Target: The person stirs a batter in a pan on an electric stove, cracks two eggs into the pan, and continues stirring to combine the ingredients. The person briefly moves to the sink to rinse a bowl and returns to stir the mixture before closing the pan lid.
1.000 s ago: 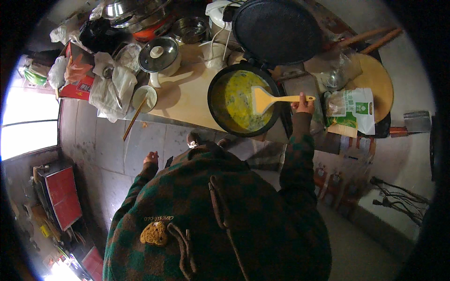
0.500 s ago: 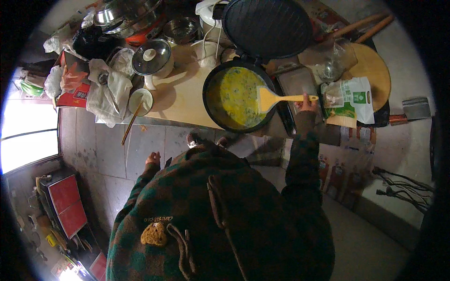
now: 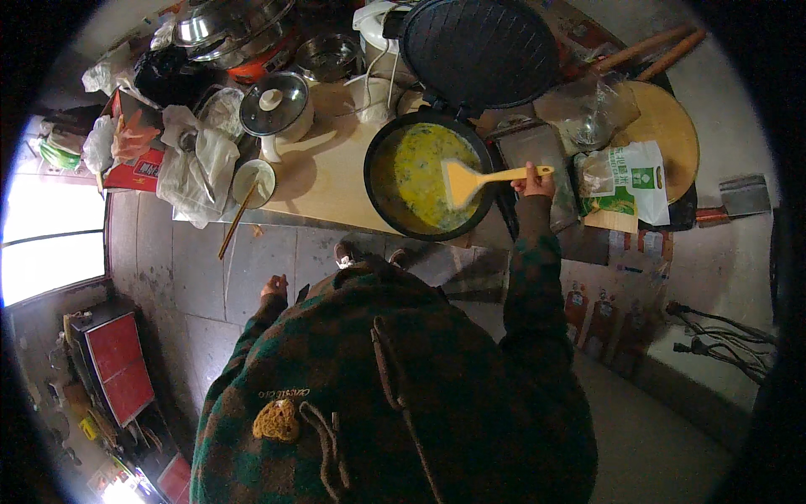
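With my right hand (image 3: 531,181) closed around its handle, a yellow spatula (image 3: 463,181) reaches left into the round black electric pan (image 3: 371,181). Its broad blade is against a yellow egg-like batter or pancake with green bits (image 3: 417,165), over the pan's right half. The pan's ridged black lid (image 3: 478,55) stands raised on its hinge at the back. My left hand (image 3: 274,286) hangs by my left side, away from the table, with loosely bent fingers and nothing visible in it.
Left on the table (image 3: 332,181) are a white bowl (image 3: 262,189) with chopsticks (image 3: 237,223) and a lidded white saucepan (image 3: 290,126). At the right lie a food packet (image 3: 645,185), a round wooden board (image 3: 684,139) and a cleaver (image 3: 745,196). A steel pot (image 3: 201,29) stands far left.
My right hand has moved slightly left with the spatula. The blade has slid left over the yellow food, further into the pan. My left hand stays at my side.
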`<state>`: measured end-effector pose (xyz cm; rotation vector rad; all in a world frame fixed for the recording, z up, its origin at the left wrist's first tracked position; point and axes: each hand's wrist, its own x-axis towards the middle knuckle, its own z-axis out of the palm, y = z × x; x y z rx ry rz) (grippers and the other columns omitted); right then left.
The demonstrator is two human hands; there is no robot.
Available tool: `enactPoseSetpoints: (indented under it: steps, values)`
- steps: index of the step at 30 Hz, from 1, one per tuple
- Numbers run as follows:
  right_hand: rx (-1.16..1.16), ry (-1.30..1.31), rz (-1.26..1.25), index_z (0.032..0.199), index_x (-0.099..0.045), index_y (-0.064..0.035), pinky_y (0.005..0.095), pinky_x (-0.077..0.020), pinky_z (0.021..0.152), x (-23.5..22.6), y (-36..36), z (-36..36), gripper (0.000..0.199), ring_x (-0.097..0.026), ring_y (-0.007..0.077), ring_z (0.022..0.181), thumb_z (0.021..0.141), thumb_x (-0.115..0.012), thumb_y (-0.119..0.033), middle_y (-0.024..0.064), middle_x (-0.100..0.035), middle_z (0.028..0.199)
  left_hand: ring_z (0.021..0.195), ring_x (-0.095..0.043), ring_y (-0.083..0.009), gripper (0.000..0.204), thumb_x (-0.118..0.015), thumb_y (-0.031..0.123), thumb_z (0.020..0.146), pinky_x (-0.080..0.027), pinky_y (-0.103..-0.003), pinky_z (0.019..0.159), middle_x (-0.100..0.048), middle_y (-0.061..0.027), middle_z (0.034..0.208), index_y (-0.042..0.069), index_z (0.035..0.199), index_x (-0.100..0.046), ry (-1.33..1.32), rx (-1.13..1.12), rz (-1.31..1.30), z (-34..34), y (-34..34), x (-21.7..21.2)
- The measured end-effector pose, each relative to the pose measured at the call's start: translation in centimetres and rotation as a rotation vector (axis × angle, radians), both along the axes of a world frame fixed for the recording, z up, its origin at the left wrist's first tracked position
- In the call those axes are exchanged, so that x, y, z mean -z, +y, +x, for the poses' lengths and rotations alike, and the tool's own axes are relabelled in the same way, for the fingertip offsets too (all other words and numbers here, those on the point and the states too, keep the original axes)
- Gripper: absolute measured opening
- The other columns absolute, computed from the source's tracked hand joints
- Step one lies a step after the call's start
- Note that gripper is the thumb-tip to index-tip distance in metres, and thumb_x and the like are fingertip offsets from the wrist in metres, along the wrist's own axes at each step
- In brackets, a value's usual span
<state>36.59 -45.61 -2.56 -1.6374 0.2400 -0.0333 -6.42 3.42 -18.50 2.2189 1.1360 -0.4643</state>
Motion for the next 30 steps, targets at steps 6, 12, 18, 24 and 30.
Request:
enactPoseSetpoints:
  steps: [6,12,18,24,30]
  values:
    - [0.039,0.028,-0.029,0.084,-0.051,-0.0003,0.0255,-0.0403,0.037,0.1,-0.2,0.1,0.024,-0.055,0.0145,0.043,0.087,-0.059,-0.023,0.011,-0.061,0.062,0.083,-0.061,-0.0362,0.037,-0.046,0.044,0.087,-0.047,-0.043,0.075,-0.065,-0.014,0.081,0.012,0.077,-0.061,0.003,0.05,0.042,-0.4,-0.4,-0.7]
    - [-0.14,-0.087,-0.143,0.082,-0.053,-0.0016,0.027,-0.0439,0.04,-3.5,0.7,1.5,0.029,-0.056,0.0144,0.044,0.083,-0.064,-0.028,0.0092,-0.061,0.064,0.08,-0.061,-0.0364,0.036,-0.046,0.044,0.087,-0.048,-0.044,0.072,-0.065,-0.0133,0.079,0.012,0.078,-0.06,-0.073,0.109,0.076,-0.9,0.3,-0.5]
    - [-0.482,-0.03,-0.143,0.087,-0.051,-0.002,0.0261,-0.041,0.038,-3.7,4.2,3.9,0.027,-0.057,0.0162,0.044,0.081,-0.066,-0.024,0.0083,-0.06,0.063,0.082,-0.061,-0.0371,0.038,-0.044,0.046,0.087,-0.048,-0.044,0.075,-0.066,-0.0116,0.082,0.012,0.084,-0.06,-0.04,0.049,0.049,-0.6,0.0,-0.1]
    - [-0.163,-0.062,-0.237,0.086,-0.05,-0.0016,0.0265,-0.0401,0.037,-2.6,3.4,3.6,0.028,-0.055,0.0145,0.042,0.083,-0.064,-0.026,0.0093,-0.061,0.063,0.086,-0.06,-0.0371,0.04,-0.043,0.048,0.087,-0.047,-0.045,0.077,-0.066,-0.0124,0.086,0.012,0.086,-0.061,0.013,0.018,0.045,-1.8,-0.8,0.5]
    - [-0.039,-0.114,-0.174,0.085,-0.051,0.0005,0.0265,-0.0402,0.038,-4.3,2.0,1.2,0.027,-0.055,0.0148,0.043,0.086,-0.06,-0.025,0.0122,-0.061,0.063,0.088,-0.06,-0.0373,0.039,-0.044,0.047,0.087,-0.047,-0.044,0.076,-0.065,-0.0154,0.089,0.012,0.087,-0.061,0.054,-0.028,-0.032,-4.0,-0.4,1.4]
